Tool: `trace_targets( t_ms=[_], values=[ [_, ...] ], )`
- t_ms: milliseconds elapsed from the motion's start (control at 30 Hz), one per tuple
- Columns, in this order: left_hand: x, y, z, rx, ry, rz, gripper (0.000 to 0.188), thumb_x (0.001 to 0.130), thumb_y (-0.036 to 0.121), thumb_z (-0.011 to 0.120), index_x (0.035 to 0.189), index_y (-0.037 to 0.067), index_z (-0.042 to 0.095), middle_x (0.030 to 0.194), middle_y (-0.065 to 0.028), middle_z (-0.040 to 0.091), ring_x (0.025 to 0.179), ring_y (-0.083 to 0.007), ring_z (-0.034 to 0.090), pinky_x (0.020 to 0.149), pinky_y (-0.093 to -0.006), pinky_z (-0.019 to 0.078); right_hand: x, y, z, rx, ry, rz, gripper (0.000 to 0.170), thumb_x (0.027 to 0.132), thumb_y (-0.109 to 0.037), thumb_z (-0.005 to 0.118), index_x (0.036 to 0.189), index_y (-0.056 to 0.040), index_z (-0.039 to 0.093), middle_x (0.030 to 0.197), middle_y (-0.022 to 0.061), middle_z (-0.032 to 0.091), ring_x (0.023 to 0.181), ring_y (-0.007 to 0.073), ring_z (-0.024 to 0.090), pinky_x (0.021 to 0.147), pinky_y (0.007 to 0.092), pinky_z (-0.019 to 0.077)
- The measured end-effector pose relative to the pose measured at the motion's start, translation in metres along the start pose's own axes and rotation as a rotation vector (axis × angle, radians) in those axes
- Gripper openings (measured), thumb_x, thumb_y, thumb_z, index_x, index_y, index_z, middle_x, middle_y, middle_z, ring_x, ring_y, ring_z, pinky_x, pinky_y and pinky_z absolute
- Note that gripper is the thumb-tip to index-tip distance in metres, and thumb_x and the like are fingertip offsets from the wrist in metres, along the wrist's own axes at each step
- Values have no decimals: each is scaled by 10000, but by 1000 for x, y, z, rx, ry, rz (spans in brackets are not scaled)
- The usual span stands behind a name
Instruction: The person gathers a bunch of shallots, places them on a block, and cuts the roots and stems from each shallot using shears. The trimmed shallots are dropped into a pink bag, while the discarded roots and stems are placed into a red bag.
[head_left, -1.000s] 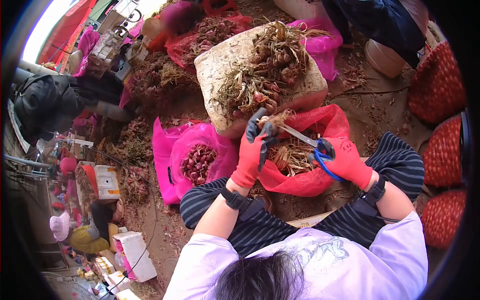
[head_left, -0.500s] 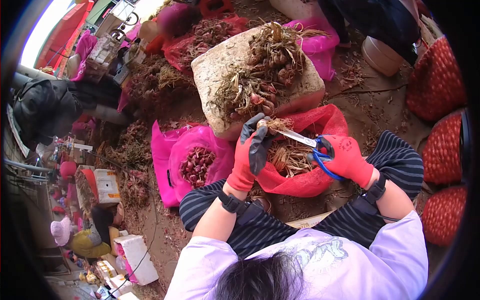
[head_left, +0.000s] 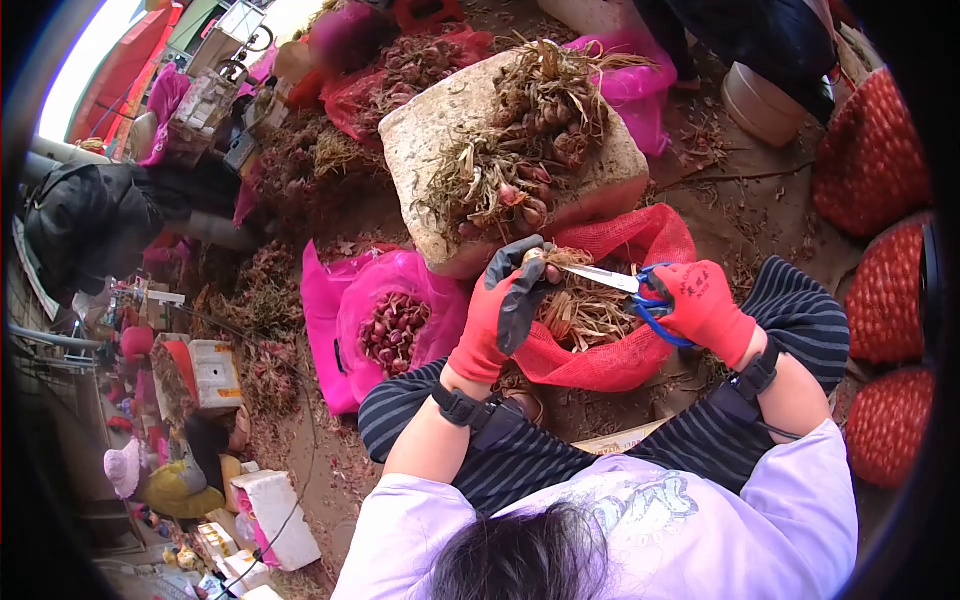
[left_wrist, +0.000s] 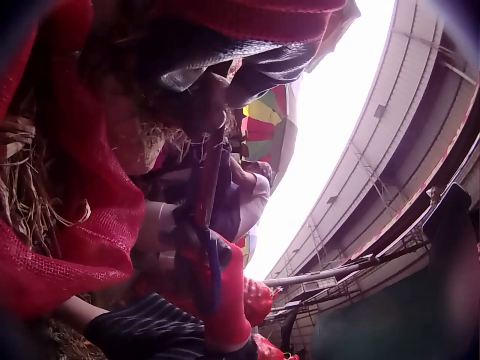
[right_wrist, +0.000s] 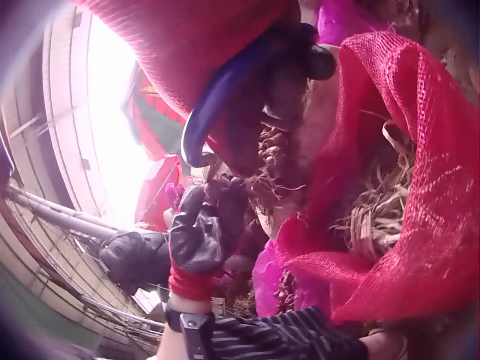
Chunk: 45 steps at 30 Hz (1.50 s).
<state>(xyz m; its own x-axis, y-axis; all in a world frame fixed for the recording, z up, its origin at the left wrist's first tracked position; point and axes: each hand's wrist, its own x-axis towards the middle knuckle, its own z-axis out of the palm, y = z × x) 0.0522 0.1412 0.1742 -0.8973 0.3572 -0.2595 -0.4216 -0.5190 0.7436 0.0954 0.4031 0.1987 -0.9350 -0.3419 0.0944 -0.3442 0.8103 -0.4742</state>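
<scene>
My left hand (head_left: 497, 315), in a red glove with dark grey fingers, pinches a small shallot bulb (head_left: 534, 256) with stringy roots fanning to the right. My right hand (head_left: 708, 308), gloved alike, grips scissors (head_left: 606, 277) by their blue handles. The blades point left, their tips right at the roots. Just below both hands, a red mesh bag (head_left: 620, 375) gapes around dry stalk trimmings (head_left: 580, 318). In the right wrist view, a blue handle loop (right_wrist: 217, 105) shows below the red glove, and the left hand (right_wrist: 199, 236) is further off.
A pale foam block (head_left: 425, 125) ahead bears bunches of dried shallots (head_left: 505, 180). On the left, a pink bag (head_left: 328, 345) holds loose shallots (head_left: 395, 330). Full red mesh sacks (head_left: 890, 310) stand at right. Another person's dark trousers (head_left: 740, 50) and a white bucket (head_left: 763, 105) are upper right.
The left hand has shifted slightly right and down with the bulb. The scissors have swung to a more level angle, and the right hand has moved a little to the right.
</scene>
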Motion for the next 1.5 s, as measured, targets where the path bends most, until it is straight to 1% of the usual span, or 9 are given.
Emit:
trace_targets(
  t_ms=[167, 267, 367, 567, 867, 1167, 1367, 1467, 1500],
  values=[
    [1, 5, 13, -94, -32, 56, 319, 915, 10, 505, 1232, 39, 482, 1103, -78, 548, 921, -160, 564, 830, -282, 492, -5, 0, 12, 761, -296, 370, 327, 738, -393, 718, 794, -79, 649, 679, 89, 637, 645, 253, 624, 603, 341, 466],
    [4, 5, 15, -41, 14, 183, 352, 886, -33, 528, 1228, 38, 485, 1055, -58, 555, 892, -126, 567, 802, -243, 486, -1, -4, 7, 837, -452, 537, 345, 749, -409, 711, 816, -78, 645, 697, 84, 637, 648, 235, 623, 617, 341, 471],
    [12, -3, -9, 109, 125, 270, 394, 838, -81, 557, 1212, 23, 490, 1053, -22, 549, 873, -79, 554, 786, -198, 460, -8, -8, 13, 507, -181, 255, 331, 759, -399, 702, 824, -79, 642, 696, 93, 631, 643, 253, 622, 593, 356, 463],
    [6, -3, 11, 426, 101, 398, 402, 818, -74, 574, 1197, 27, 489, 1114, -58, 555, 1008, -109, 533, 882, -236, 431, 0, -19, 7, 396, 1, 124, 241, 751, -272, 719, 757, -66, 594, 672, 121, 587, 578, 286, 546, 561, 347, 423],
    [5, -14, 11, 561, 95, 484, 466, 785, -94, 592, 1218, 16, 455, 1201, -66, 509, 1098, -130, 487, 938, -257, 407, -1, -14, 10, 246, 45, 83, 374, 734, -461, 690, 748, -95, 614, 669, 133, 612, 635, 325, 609, 551, 394, 458],
    [3, -20, 8, 658, 72, 431, 492, 786, -93, 600, 1241, 9, 442, 1186, -55, 508, 1069, -126, 498, 921, -253, 417, -4, -11, 12, 226, -39, 125, 300, 755, -383, 701, 771, -86, 661, 696, 138, 613, 593, 308, 584, 546, 369, 439],
    [1, -22, 19, 472, -17, 281, 525, 798, -71, 590, 1286, 18, 421, 1194, -58, 508, 1080, -128, 492, 919, -263, 429, 2, 1, 9, 1041, -481, 646, 394, 762, -495, 665, 856, -113, 690, 657, 123, 619, 613, 254, 620, 573, 363, 473],
    [2, -16, 9, 251, -47, 143, 435, 845, -11, 563, 1262, 30, 450, 1138, -40, 535, 1036, -132, 521, 889, -251, 440, 2, 1, -15, 118, -133, 86, 305, 808, -411, 658, 870, -113, 685, 633, 69, 617, 615, 158, 605, 581, 308, 473],
    [0, -11, 8, 157, -32, 51, 420, 849, -1, 563, 1254, 35, 459, 1117, -36, 544, 1017, -135, 532, 876, -249, 445, 4, 0, -19, 80, -174, 189, 264, 787, -300, 718, 916, -80, 650, 666, 25, 606, 648, 107, 578, 616, 292, 477]
  ],
)
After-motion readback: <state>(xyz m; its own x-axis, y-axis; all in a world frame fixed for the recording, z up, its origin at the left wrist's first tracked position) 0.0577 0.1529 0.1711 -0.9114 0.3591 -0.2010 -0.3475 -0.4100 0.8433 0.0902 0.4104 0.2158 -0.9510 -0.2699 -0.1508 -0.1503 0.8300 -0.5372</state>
